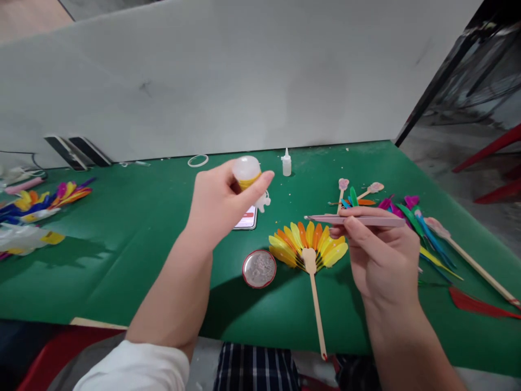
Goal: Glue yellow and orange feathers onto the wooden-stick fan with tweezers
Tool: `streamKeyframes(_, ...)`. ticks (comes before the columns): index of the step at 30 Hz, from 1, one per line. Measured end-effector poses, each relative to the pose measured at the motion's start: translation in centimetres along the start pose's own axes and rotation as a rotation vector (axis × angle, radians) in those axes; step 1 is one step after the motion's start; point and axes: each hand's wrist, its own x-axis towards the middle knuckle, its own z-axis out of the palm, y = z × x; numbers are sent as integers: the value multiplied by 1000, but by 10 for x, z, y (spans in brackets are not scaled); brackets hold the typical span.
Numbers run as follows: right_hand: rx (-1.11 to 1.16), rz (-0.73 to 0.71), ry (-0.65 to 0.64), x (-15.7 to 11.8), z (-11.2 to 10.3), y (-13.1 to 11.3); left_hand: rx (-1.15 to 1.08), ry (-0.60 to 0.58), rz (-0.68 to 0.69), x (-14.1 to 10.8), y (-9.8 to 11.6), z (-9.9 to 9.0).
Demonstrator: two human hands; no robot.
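Observation:
My left hand (222, 201) is wrapped round a small bottle (246, 170) with a whitish rounded end up and a yellow band, raised above the table. Between the fingers of my right hand (378, 250) are pink tweezers (366, 220), their tips pointing left over a feather fan (309, 239). Yellow and orange feathers spread from the fan's wooden stick (317, 315), which lies towards me. Left of the fan sits a round red-rimmed lid (259, 269) holding small clear bits. A phone (247, 220) lies partly hidden behind my left hand.
A small white dropper bottle (286, 163) stands near the partition (244, 76). Loose coloured feathers (427, 233) and wooden sticks (480, 266) lie at the right, with a red feather (480, 304). More feathers (52, 198) are at the far left. A white ring (197, 161) lies near the back.

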Motion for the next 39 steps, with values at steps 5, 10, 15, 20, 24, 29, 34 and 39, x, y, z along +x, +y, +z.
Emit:
streamKeyframes(5, 0, -2, -13, -1, 0, -1, -566, 83, -222, 7, 1, 2)
streamKeyframes(10, -35, 2, -49, -5, 5, -1, -742, -34, -417, 8, 1, 13)
streamKeyframes(15, -4, -9, -84, -10, 10, -4, -758, -65, -445, 3, 7, 17)
streamKeyframes(20, 16, 31, -114, -14, 12, -7, -691, -46, -457, 1, 8, 18)
streamKeyframes(24, 20, 22, -98, -15, 16, -10, -643, -44, -412, -2, 5, 20)
streamKeyframes(29, 28, 22, -99, -15, 17, -10, -653, -48, -385, -4, 5, 22)
streamKeyframes(34, 12, 12, -108, -15, 16, -9, -679, -63, -398, -5, 6, 22)
streamKeyframes(39, 1, 15, -102, -15, 16, -10, -651, -63, -396, -5, 6, 23)
